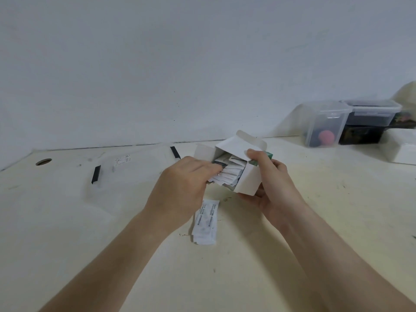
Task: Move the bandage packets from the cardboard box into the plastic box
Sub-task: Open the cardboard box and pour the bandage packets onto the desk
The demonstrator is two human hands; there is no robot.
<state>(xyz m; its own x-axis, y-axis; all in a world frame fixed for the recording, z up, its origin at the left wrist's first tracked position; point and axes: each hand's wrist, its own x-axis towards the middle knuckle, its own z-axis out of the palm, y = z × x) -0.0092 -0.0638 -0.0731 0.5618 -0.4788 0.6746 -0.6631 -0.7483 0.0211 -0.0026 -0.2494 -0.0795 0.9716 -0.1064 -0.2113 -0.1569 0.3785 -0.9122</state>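
Head view: right hand (pixel 276 185) grips cardboard box (pixel 247 183), frame centre. Left hand (pixel 182 185) pinches bandage packets (pixel 227 174) at box mouth. Loose packets (pixel 206 221) on table (pixel 292 266) below. Lidded plastic boxes (pixel 324 122) right edge; transfer looks barely begun.

Right hand (pixel 272 176) grips open cardboard box (pixel 245 179); left hand (pixel 182 188) pinches bandage packets (pixel 227 174) inside.

The left grip (pixel 180 185) buries its fingertips among the bandage packets (pixel 229 174) inside the cardboard box (pixel 247 181). Print on the loose packets (pixel 206 221) on the desk (pixel 247 266) is too small to read.
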